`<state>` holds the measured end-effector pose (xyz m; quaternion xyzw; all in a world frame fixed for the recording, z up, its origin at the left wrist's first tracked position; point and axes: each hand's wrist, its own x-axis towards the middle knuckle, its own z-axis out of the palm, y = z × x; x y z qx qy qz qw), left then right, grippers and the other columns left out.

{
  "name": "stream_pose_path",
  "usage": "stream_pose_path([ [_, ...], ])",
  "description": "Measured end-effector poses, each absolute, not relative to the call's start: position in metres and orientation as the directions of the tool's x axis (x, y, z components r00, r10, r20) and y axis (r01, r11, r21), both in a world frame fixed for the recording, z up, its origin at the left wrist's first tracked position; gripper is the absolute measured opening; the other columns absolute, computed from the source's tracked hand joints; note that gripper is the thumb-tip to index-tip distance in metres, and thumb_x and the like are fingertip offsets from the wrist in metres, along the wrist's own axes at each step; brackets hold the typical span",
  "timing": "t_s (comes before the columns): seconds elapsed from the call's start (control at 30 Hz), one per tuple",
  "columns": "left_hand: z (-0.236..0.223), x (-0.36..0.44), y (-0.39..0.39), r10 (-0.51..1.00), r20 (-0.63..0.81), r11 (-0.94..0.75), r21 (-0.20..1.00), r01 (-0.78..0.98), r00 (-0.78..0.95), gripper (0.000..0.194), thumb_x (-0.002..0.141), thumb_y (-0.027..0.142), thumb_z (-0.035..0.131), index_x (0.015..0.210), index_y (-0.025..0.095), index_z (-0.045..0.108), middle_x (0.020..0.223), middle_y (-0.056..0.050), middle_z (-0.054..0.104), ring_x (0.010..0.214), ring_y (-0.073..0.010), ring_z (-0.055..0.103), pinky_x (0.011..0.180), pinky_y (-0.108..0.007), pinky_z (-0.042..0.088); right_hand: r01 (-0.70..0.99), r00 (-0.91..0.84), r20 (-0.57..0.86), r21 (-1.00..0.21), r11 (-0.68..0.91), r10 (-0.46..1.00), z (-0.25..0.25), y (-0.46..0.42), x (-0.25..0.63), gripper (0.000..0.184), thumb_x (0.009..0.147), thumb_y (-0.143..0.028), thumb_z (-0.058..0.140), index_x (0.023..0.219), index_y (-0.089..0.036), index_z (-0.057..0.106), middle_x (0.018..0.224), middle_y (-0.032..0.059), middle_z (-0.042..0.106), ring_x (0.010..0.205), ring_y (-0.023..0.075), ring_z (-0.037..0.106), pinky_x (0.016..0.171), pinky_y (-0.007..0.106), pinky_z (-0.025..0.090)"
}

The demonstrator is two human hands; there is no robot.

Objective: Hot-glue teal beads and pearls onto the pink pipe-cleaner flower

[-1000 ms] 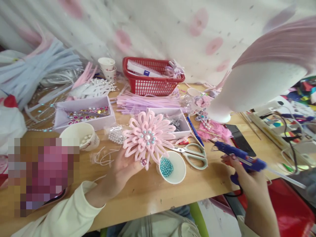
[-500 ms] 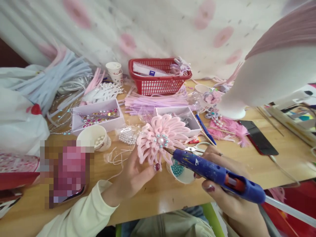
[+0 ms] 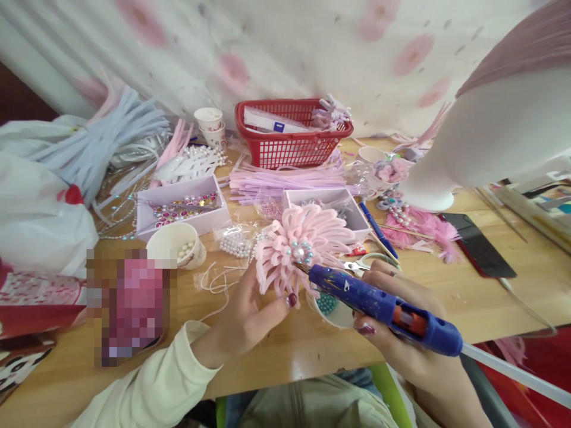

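Note:
My left hand is closed on a pink looped flower, thumb at its lower edge and the other fingers behind it. A white pearl ringed by small teal and white beads sits at the flower's centre. In my right hand is a blue glue gun, with a glue stick sticking out of its back. The nozzle tip points at the beaded centre, just below left of the pearl; whether it touches I cannot tell. Partly hidden below the flower is a cup of teal beads.
Left of the flower stand a paper cup of pale beads and a box of gems. Behind are another white box, purple strips and a red basket. To the right lie scissors, a blue pen and a phone.
The glue gun's nozzle has shifted slightly left over the flower, closer to the beads at its centre. The whole view has slid a little; my left hand keeps its hold.

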<state>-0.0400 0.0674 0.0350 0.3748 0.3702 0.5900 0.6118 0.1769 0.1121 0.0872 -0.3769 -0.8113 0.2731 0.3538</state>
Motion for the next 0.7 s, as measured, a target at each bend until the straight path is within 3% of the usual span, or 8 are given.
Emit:
stream_pose_path([
  [0.1,0.0370,-0.0385,0.0668,1.000,0.007,0.002,0.894,-0.448,0.019,0.039,0.088,0.036,0.084,0.126,0.036,0.073,0.110,-0.002,0.074,0.103,-0.0206,0.068,0.076,-0.026,0.057,0.413,-0.472,0.373,-0.707,0.574,0.799,0.0875,0.1110,0.1774,0.051,0.098,-0.064,0.061,0.071,-0.022,0.059,0.061,-0.0022,0.056,0.056,0.0123,0.052,0.050,0.027,0.039],
  [0.2,0.0364,-0.0382,0.0667,1.000,0.000,0.002,0.902,-0.433,0.004,0.042,0.088,0.040,0.085,0.127,0.032,0.072,0.110,-0.004,0.073,0.102,-0.0222,0.068,0.079,-0.029,0.058,0.414,-0.477,0.387,-0.693,0.590,0.789,0.0886,0.1104,0.1772,0.050,0.099,-0.063,0.062,0.071,-0.022,0.059,0.061,-0.0026,0.056,0.056,0.0121,0.052,0.050,0.026,0.039],
  [0.43,0.0377,-0.0383,0.0694,0.999,0.004,0.014,0.871,-0.491,0.036,0.036,0.085,0.036,0.087,0.119,0.035,0.076,0.101,0.000,0.072,0.087,-0.0162,0.063,0.073,-0.026,0.056,0.431,-0.472,0.391,-0.680,0.594,0.790,0.0886,0.1104,0.1773,0.046,0.097,-0.063,0.065,0.075,-0.022,0.061,0.062,-0.0028,0.057,0.055,0.0123,0.053,0.049,0.026,0.041],
  [0.7,0.0370,-0.0396,0.0681,0.999,-0.013,0.026,0.896,-0.443,0.034,0.041,0.085,0.040,0.086,0.123,0.029,0.073,0.108,-0.004,0.073,0.089,-0.0198,0.066,0.076,-0.031,0.058,0.433,-0.480,0.379,-0.682,0.589,0.791,0.0884,0.1114,0.1774,0.051,0.099,-0.064,0.061,0.070,-0.021,0.059,0.060,-0.0013,0.056,0.054,0.0131,0.053,0.047,0.027,0.039],
])
